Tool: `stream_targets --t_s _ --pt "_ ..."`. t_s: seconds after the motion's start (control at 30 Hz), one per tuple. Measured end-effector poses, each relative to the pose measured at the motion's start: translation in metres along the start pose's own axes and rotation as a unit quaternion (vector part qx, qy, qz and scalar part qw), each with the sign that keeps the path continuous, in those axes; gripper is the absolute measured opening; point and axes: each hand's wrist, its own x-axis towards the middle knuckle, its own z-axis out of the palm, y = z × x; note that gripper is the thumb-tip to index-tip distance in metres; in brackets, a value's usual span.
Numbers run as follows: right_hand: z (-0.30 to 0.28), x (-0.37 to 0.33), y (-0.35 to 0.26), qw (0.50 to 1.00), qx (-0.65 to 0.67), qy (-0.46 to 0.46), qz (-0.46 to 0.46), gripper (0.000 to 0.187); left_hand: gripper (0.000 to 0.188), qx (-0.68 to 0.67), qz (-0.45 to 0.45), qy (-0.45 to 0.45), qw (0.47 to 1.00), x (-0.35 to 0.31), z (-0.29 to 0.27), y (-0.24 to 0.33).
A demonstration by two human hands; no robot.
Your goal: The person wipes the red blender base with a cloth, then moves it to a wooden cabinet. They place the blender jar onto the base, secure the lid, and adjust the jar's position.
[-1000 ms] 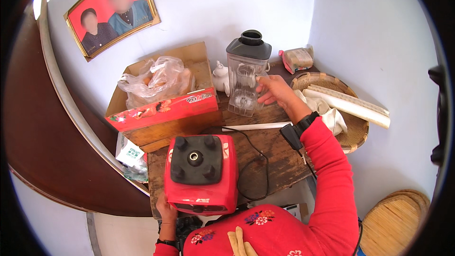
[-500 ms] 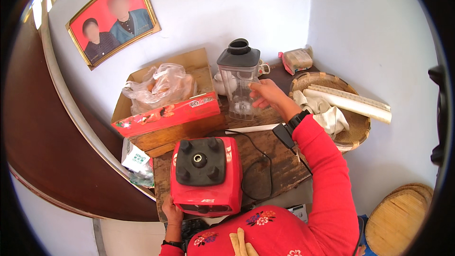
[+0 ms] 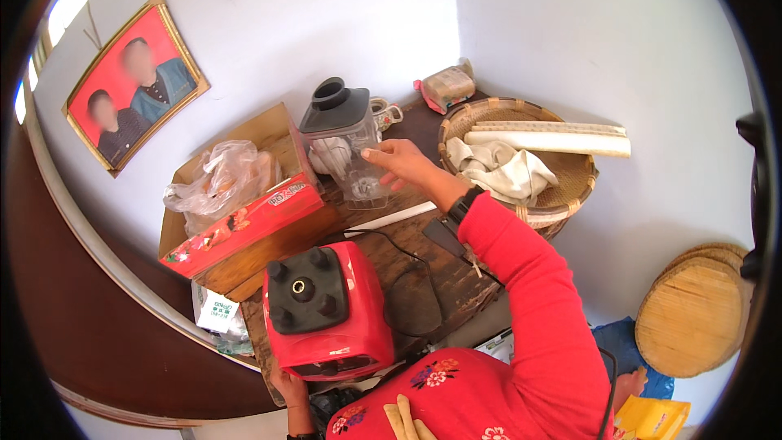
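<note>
Since half a second ago, the view is swinging rightward, so everything is sliding left in it, and a bright yellow packet (image 3: 654,417) is now showing at the lower right. The right hand (image 3: 407,165) is staying at the tall, square-sided, clear plastic blender jar (image 3: 346,167) — which is standing on the tabletop beyond the glossy red, rounded blender base (image 3: 330,338), not on it. Jar and base are remaining apart, so the work seems to be lingering at this reach. The right thumb and fingers are curling in at the jar's right side; whether they are pinching its handle or only touching it, I cannot tell. The left hand (image 3: 288,385) is resting against the base's lower left — its fingers are mostly hiding, so I cannot tell how they are set.

The base is bearing a matte black, squarish pad (image 3: 309,289) with four stubby posts around a toothed metal socket. A smooth dark grey lid (image 3: 336,112) with a round raised collar is capping the jar. A thin black cord (image 3: 428,265) is looping over the scuffed brown wooden table (image 3: 460,285). A crumpled cream cloth (image 3: 505,171) is lying in a round woven bamboo basket (image 3: 570,183).
</note>
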Motion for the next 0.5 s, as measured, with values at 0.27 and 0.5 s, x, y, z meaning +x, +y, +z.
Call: stream_targets --t_s 0.27,0.5 --pt "-0.115 -0.133 0.065 0.825 -0.191 0.462 -0.265 0.041 0.019 -0.087 -0.033 0.008 0.996 -0.005 0.001 -0.003" --pt "-0.208 -0.238 0.149 0.799 0.183 0.572 0.004 0.086 0.026 -0.019 -0.026 -0.012 0.999 0.001 -0.001 0.002"
